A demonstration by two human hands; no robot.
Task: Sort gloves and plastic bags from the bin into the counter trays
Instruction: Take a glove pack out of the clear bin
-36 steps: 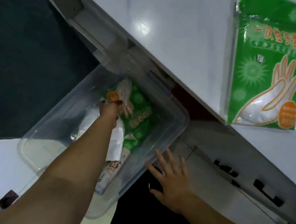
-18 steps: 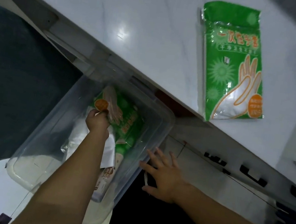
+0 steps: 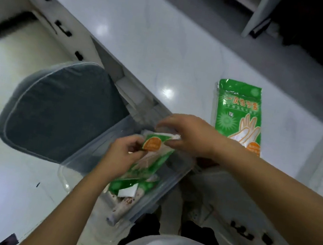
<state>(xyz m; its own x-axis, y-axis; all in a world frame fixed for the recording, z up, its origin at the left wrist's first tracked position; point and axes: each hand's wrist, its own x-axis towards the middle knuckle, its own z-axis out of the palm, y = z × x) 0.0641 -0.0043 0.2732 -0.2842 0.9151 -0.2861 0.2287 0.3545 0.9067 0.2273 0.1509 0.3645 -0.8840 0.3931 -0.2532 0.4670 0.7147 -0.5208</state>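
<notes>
A clear plastic bin (image 3: 169, 189) stands on the floor beside the counter. Above it I hold a green glove packet (image 3: 152, 154) with an orange circle. My left hand (image 3: 124, 158) pinches its near corner. My right hand (image 3: 188, 136) grips its top edge together with something white. More packets (image 3: 124, 192) lie in the bin below. A second green glove packet (image 3: 239, 117) lies flat on the white counter (image 3: 149, 35), just beyond my right wrist.
A dark grey chair cushion (image 3: 61, 110) sits left of the bin. Drawer fronts with black handles (image 3: 63, 29) run under the counter edge. A white tray-like frame (image 3: 255, 16) stands at the counter's far side. My lap is at the bottom.
My left hand has lifted the green packet up out of the bin. My right hand left the bin's rim and took hold of the packet's top. The view swung round.
</notes>
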